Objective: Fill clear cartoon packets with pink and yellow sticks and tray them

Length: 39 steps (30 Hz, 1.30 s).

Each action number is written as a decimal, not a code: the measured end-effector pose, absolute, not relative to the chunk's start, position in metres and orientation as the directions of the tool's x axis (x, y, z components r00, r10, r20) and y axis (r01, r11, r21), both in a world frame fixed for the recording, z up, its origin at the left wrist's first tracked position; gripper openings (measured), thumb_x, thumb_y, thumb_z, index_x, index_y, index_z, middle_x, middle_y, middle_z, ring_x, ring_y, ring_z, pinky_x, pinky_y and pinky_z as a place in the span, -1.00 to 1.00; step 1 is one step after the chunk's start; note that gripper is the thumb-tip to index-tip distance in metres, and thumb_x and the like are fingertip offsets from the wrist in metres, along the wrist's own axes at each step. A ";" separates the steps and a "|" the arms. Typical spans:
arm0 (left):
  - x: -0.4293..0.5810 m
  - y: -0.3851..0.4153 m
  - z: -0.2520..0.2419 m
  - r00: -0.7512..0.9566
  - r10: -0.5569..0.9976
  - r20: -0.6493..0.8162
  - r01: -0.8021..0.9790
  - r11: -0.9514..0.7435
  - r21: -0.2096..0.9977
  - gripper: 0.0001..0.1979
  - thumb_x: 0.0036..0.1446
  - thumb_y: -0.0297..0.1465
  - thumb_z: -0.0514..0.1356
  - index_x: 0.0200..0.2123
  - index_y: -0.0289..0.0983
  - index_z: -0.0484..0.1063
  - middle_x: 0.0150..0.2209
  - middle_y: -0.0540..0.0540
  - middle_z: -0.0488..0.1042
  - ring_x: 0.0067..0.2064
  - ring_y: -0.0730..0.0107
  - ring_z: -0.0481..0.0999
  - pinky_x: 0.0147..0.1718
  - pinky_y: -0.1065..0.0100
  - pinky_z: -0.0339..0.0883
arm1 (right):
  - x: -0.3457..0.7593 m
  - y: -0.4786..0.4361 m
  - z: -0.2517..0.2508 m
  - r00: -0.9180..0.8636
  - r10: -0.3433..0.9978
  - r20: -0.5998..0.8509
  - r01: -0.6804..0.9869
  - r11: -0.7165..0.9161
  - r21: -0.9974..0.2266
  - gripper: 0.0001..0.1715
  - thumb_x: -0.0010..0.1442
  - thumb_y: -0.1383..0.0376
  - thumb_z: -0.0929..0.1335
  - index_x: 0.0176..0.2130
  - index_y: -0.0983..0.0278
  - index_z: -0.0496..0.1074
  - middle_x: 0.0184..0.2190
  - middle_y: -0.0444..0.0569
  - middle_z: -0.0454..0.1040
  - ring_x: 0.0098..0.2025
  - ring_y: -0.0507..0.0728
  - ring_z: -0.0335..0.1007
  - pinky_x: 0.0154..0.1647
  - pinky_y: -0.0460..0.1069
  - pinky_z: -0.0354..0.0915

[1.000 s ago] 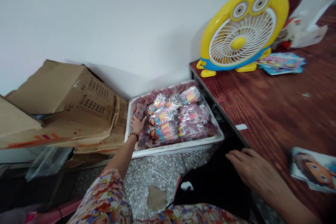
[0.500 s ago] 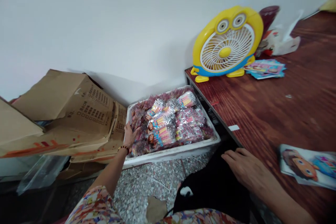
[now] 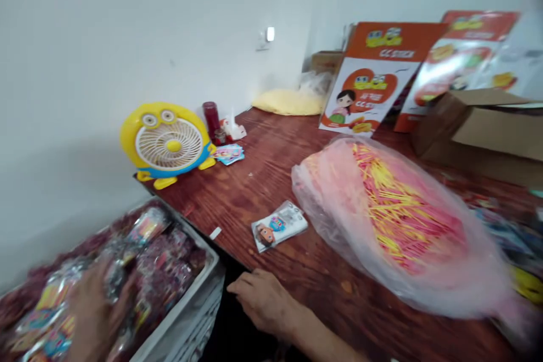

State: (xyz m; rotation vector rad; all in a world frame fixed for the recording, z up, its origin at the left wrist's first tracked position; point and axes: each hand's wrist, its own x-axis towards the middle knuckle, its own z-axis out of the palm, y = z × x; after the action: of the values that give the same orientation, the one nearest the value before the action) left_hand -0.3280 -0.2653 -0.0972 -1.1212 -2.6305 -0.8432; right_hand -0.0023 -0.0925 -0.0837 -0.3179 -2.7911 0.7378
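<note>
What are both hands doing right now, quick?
Left hand: at the packets, too blurry to tell if it's open or holding one.
Right hand: open, loosely curled at the table edge; nothing seen in it.

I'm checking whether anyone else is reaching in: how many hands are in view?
2. The left hand, blurred, is over the packets in the white crate; the right hand is at the edge of the brown table. No other hand shows.
</note>
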 end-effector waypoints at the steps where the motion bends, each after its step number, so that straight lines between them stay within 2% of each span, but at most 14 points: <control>1: -0.305 -0.230 -0.089 -0.603 0.647 0.467 0.788 0.387 0.480 -0.44 -0.04 0.01 0.12 0.08 0.14 0.37 0.13 0.07 0.50 0.22 -0.07 0.38 0.20 -0.18 0.22 | 0.015 -0.093 -0.081 -0.915 0.351 0.197 0.192 0.812 -0.552 -0.62 0.25 0.42 0.25 0.05 0.20 0.35 -0.11 -0.05 0.54 -0.15 0.09 0.46 -0.11 -0.03 0.28; 3: -0.253 -0.160 -0.072 -0.437 0.754 0.491 0.843 0.153 0.516 -0.59 0.05 -0.04 0.13 -0.03 0.07 0.47 -0.03 -0.05 0.58 0.15 -0.01 0.43 0.20 -0.09 0.23 | 0.050 -0.093 -0.074 -0.841 0.487 0.233 0.246 0.730 -0.637 -0.65 0.26 0.43 0.24 0.02 0.18 0.36 -0.11 -0.05 0.54 -0.14 0.09 0.47 -0.13 -0.04 0.31; 5: -0.203 -0.097 -0.058 -0.329 0.844 0.424 0.848 0.068 0.525 -0.69 0.10 -0.07 0.14 -0.15 0.01 0.52 -0.12 -0.11 0.60 0.05 0.02 0.47 0.11 -0.01 0.30 | 0.082 -0.092 -0.068 -0.763 0.590 0.265 0.270 0.662 -0.699 -0.68 0.30 0.43 0.22 -0.01 0.18 0.38 -0.13 -0.05 0.54 -0.14 0.09 0.47 -0.14 -0.06 0.34; 7: -0.162 -0.048 -0.050 -0.276 0.923 0.267 0.863 0.116 0.492 -0.72 0.15 -0.12 0.13 -0.18 -0.08 0.53 -0.12 -0.15 0.59 0.00 0.04 0.46 0.05 0.04 0.31 | 0.111 -0.091 -0.063 -0.685 0.671 0.284 0.289 0.607 -0.740 -0.70 0.34 0.43 0.20 -0.02 0.18 0.39 -0.15 -0.04 0.53 -0.13 0.08 0.48 -0.12 -0.07 0.35; 9: -0.134 -0.012 -0.047 -0.256 0.962 0.093 0.899 0.202 0.388 -0.66 0.17 -0.09 0.14 -0.15 -0.18 0.51 -0.08 -0.20 0.56 0.02 -0.01 0.42 0.01 0.03 0.28 | 0.134 -0.093 -0.062 -0.623 0.732 0.276 0.309 0.554 -0.773 -0.71 0.36 0.42 0.19 -0.03 0.17 0.39 -0.15 -0.04 0.53 -0.13 0.06 0.49 -0.11 -0.09 0.36; 11: -0.117 0.009 -0.048 -0.265 0.964 0.003 0.911 0.250 0.328 -0.61 0.13 -0.03 0.18 -0.21 -0.24 0.48 -0.05 -0.24 0.53 0.05 -0.07 0.39 -0.01 0.03 0.24 | 0.153 -0.098 -0.068 -0.573 0.767 0.287 0.312 0.528 -0.789 -0.72 0.37 0.42 0.20 -0.03 0.16 0.39 -0.18 -0.06 0.53 -0.16 0.03 0.50 -0.14 -0.13 0.37; 13: -0.109 0.021 -0.054 -0.275 0.961 -0.034 0.896 0.269 0.352 -0.64 0.09 -0.05 0.25 -0.30 -0.26 0.45 -0.09 -0.24 0.54 0.03 -0.04 0.41 -0.04 0.09 0.23 | 0.166 -0.103 -0.080 -0.532 0.789 0.308 0.308 0.519 -0.797 -0.72 0.36 0.42 0.21 -0.04 0.15 0.39 -0.21 -0.07 0.53 -0.20 0.02 0.51 -0.18 -0.15 0.38; 18: -0.106 0.026 -0.071 -0.273 0.962 0.005 0.864 0.243 0.442 -0.85 0.13 -0.30 0.28 -0.34 -0.25 0.43 -0.28 -0.07 0.58 -0.15 0.24 0.49 -0.15 0.29 0.23 | 0.175 -0.110 -0.108 -0.469 0.824 0.317 0.293 0.484 -0.825 -0.71 0.36 0.41 0.22 -0.01 0.14 0.39 -0.23 -0.08 0.53 -0.25 0.02 0.53 -0.25 -0.17 0.39; 21: -0.108 0.024 -0.076 -0.245 0.968 0.063 0.857 0.186 0.481 -0.90 0.17 -0.37 0.24 -0.38 -0.25 0.47 -0.32 -0.05 0.58 -0.19 0.32 0.50 -0.16 0.33 0.24 | 0.173 -0.111 -0.110 -0.421 0.857 0.296 0.266 0.429 -0.863 -0.72 0.37 0.40 0.21 -0.01 0.13 0.39 -0.26 -0.11 0.52 -0.32 -0.01 0.51 -0.25 -0.17 0.38; 29: -0.115 0.023 -0.074 -0.113 0.981 0.156 0.854 0.016 0.521 -0.87 0.17 -0.40 0.23 -0.35 -0.21 0.62 -0.29 -0.11 0.58 -0.14 0.25 0.47 -0.11 0.26 0.23 | 0.173 -0.111 -0.105 -0.381 0.874 0.301 0.234 0.406 -0.883 -0.72 0.38 0.39 0.20 -0.04 0.17 0.42 -0.29 -0.07 0.51 -0.37 -0.01 0.50 -0.30 -0.16 0.37; 33: -0.115 0.023 -0.072 -0.099 0.979 0.176 0.828 -0.017 0.560 -0.89 0.16 -0.43 0.23 -0.29 -0.21 0.59 -0.29 -0.09 0.59 -0.19 0.29 0.50 -0.10 0.27 0.24 | 0.172 -0.113 -0.109 -0.387 0.875 0.290 0.263 0.407 -0.875 -0.72 0.38 0.37 0.19 -0.04 0.18 0.43 -0.26 -0.06 0.52 -0.34 0.01 0.50 -0.27 -0.12 0.38; 39: -0.116 0.021 -0.052 -0.106 0.976 0.192 0.779 -0.038 0.625 -0.84 0.18 -0.41 0.17 -0.45 -0.27 0.46 -0.43 -0.04 0.52 -0.35 0.37 0.44 -0.28 0.36 0.26 | 0.174 -0.107 -0.092 -0.446 0.875 0.189 0.265 0.331 -0.906 -0.74 0.38 0.32 0.20 -0.10 0.18 0.46 -0.27 -0.07 0.53 -0.29 0.04 0.49 -0.23 -0.09 0.36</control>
State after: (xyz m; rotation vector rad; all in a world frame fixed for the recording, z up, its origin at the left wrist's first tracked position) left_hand -0.1158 0.0215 -0.0515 -2.2756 -2.3646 -1.0902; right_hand 0.1745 -0.1074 -0.0917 -1.0027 -1.8967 1.1084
